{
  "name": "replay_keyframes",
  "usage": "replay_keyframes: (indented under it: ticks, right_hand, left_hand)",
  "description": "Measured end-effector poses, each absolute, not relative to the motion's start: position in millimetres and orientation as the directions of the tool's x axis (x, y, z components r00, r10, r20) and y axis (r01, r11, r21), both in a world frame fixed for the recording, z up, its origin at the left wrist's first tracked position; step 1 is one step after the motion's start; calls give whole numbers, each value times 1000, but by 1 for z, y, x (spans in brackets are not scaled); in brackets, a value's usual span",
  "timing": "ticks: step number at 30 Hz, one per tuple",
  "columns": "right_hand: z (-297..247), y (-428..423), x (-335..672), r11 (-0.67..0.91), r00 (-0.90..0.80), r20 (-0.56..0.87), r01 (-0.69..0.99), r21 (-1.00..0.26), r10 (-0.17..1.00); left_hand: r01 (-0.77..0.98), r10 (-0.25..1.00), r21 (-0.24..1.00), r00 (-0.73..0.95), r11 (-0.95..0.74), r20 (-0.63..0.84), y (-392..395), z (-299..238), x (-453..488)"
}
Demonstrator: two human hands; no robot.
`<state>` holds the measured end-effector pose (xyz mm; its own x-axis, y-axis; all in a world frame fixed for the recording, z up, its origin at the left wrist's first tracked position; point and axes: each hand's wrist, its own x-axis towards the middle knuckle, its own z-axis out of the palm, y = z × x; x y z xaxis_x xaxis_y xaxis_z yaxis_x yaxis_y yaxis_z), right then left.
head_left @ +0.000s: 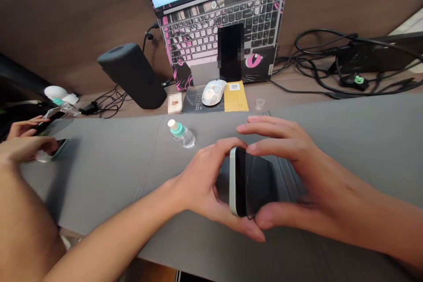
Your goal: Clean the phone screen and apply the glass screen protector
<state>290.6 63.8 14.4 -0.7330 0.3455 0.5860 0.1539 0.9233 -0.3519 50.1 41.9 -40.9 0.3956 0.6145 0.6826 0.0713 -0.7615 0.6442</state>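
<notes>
My left hand is closed around a phone with a pale green edge, its fingers and thumb at the two ends. The phone stands tilted on its side above the grey mat, its dark screen turned to the right. By its edges, my right hand grips a clear, dark-looking screen protector between fingers and thumb. The sheet lies right along the screen; whether the two touch I cannot tell. Beyond my left hand stands a small clear spray bottle with a mint collar and white top.
A grey mat covers the desk front. Behind are a laptop with a black phone leaning on it, a mouse, a dark speaker, a small clear cup and cables. Another person's hands hold a phone at left.
</notes>
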Motion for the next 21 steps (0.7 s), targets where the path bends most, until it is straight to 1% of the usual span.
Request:
replay_keyframes:
  ticks: [5, 11, 15, 18, 21]
  right_hand:
    - [18, 62, 292, 915, -743, 570, 139, -379, 350]
    - [20, 61, 292, 892, -761, 540, 111, -438, 360]
    - [18, 64, 291, 907, -763, 552, 105, -409, 337]
    - [16, 64, 293, 913, -758, 564, 102, -396, 329]
    - [15, 64, 294, 901, -752, 565, 90, -425, 341]
  left_hand:
    - [90, 628, 651, 389, -754, 674, 38, -42, 50]
    - [65, 636, 661, 356, -747, 684, 40, -45, 51]
    - [44, 648, 679, 347, -733, 678, 40, -50, 50]
    - [85, 684, 706, 353, -703, 639, 39, -51, 45]
    - [143, 724, 739, 388, -659, 570, 41, -50, 40]
